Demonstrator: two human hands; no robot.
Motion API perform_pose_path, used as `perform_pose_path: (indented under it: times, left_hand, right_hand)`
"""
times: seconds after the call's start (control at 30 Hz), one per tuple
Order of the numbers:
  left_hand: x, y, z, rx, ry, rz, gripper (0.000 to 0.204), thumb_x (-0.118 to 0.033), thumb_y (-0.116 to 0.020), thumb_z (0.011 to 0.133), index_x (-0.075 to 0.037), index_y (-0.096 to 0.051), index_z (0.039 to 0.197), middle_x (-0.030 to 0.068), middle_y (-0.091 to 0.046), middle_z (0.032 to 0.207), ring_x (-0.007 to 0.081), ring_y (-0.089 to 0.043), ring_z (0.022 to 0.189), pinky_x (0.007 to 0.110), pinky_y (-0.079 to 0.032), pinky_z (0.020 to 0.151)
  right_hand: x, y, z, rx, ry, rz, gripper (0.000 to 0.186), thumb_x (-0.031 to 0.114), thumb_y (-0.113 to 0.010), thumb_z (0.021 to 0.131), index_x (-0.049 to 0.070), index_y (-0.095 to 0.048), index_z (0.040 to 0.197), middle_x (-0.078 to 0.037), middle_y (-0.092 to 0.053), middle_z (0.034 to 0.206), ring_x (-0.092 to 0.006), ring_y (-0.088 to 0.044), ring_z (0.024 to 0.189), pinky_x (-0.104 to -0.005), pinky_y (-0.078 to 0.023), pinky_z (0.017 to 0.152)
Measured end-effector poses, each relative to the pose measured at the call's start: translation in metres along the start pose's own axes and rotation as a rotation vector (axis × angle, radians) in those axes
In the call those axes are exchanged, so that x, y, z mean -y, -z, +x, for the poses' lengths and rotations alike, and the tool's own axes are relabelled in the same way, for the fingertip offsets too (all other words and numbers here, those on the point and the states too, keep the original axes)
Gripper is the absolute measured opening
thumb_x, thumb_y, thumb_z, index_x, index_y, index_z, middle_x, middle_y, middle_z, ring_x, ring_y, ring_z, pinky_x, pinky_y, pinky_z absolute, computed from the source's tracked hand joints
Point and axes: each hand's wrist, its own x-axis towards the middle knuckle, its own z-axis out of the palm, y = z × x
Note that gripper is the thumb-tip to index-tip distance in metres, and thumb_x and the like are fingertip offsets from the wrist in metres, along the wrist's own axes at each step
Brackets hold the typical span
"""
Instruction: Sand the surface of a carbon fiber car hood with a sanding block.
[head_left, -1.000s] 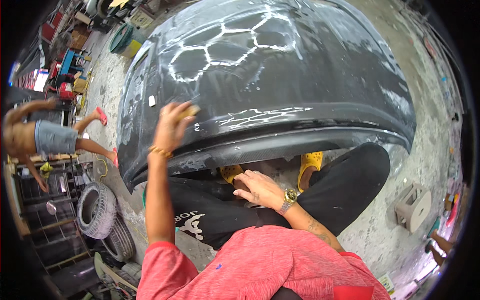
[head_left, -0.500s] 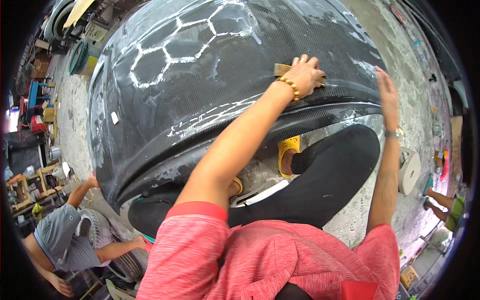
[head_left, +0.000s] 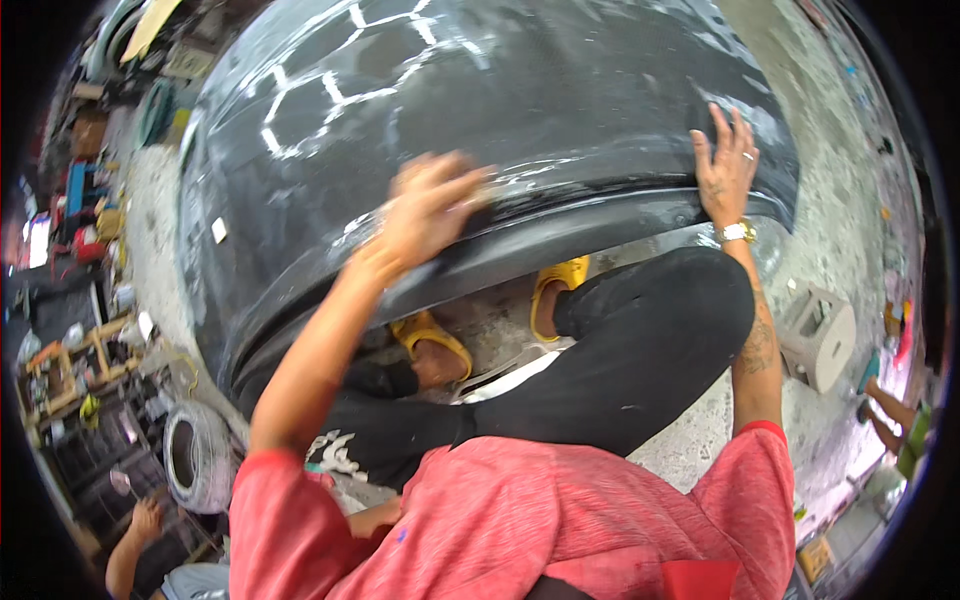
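Note:
A large black car hood with a carbon-fibre look and white hexagon lines lies before me. My left hand is over its near part, left of the middle, smeared by motion. Its fingers are curled over a tan block that looks like a sanding block, mostly hidden and blurred at the fingertips. My right hand rests on the hood near its right end, fingers spread and holding nothing. A small white piece lies on the hood's left part.
My yellow clogs are on the floor under the hood's near edge. A beige plastic stool stands at the right. A tyre and a wooden rack are at the left. Another person's hand shows at lower left; another person's legs at far right.
My left hand has swept left and toward me along the hood with the tan block. My right hand has moved from the hood's right edge onto its surface. The person at left has shifted lower.

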Motion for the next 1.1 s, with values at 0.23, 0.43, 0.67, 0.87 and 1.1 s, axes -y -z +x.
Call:
perform_pose_path:
  times: [0.23, 0.43, 0.67, 0.87, 1.1]
  left_hand:
    - [-0.033, -0.091, 0.08, -0.102, -0.105, 0.025, 0.025, -0.023, -0.068, 0.093, -0.013, -0.072, 0.115, 0.0087, -0.061, 0.115, 0.0351, -0.055, 0.109, 0.049, -0.046, 0.094]
    - [0.075, 0.038, -0.15, -0.262, 0.275, 0.196, 0.029, -0.013, -0.069, 0.09, -0.008, -0.073, 0.118, 0.0143, -0.066, 0.112, 0.0329, -0.06, 0.104, 0.044, -0.045, 0.095]
    - [0.043, 0.032, -0.103, -0.12, 0.173, 0.136, 0.04, -0.009, -0.07, 0.088, -0.009, -0.07, 0.128, 0.0122, -0.064, 0.112, 0.0318, -0.056, 0.105, 0.042, -0.043, 0.097]
    - [0.106, 0.01, 0.139, -0.255, -0.176, 0.323, 0.046, -0.017, -0.07, 0.089, -0.016, -0.063, 0.135, 0.0108, -0.062, 0.117, 0.0359, -0.054, 0.107, 0.048, -0.046, 0.093]
    - [0.096, -0.022, 0.114, -0.257, -0.109, 0.273, 0.046, -0.016, -0.07, 0.088, -0.019, -0.065, 0.134, 0.0149, -0.061, 0.12, 0.0402, -0.053, 0.109, 0.052, -0.044, 0.098]
  right_hand:
    - [-0.041, -0.034, 0.0, -0.012, 0.076, -0.037, 0.052, 0.055, -0.041, 0.106, 0.035, -0.044, 0.154, -0.006, -0.034, 0.164, -0.0362, -0.03, 0.15, -0.0607, -0.018, 0.119]
    - [-0.057, -0.025, -0.003, 0.006, 0.036, -0.156, 0.052, 0.053, -0.039, 0.107, 0.034, -0.042, 0.155, -0.006, -0.034, 0.163, -0.035, -0.028, 0.15, -0.0635, -0.019, 0.118]
    - [-0.005, -0.006, -0.011, 0.073, -0.016, -0.105, 0.055, 0.054, -0.032, 0.108, 0.03, -0.039, 0.157, -0.005, -0.031, 0.164, -0.0319, -0.025, 0.153, -0.0582, -0.015, 0.122]
    - [0.016, -0.005, 0.0, 0.083, -0.047, 0.036, 0.055, 0.056, -0.035, 0.107, 0.031, -0.038, 0.156, -0.006, -0.029, 0.165, -0.0334, -0.023, 0.153, -0.0577, -0.012, 0.123]
    - [-0.002, -0.011, -0.01, 0.076, -0.051, -0.015, 0.057, 0.057, -0.035, 0.106, 0.031, -0.038, 0.156, -0.005, -0.03, 0.165, -0.0334, -0.022, 0.153, -0.0577, -0.013, 0.123]
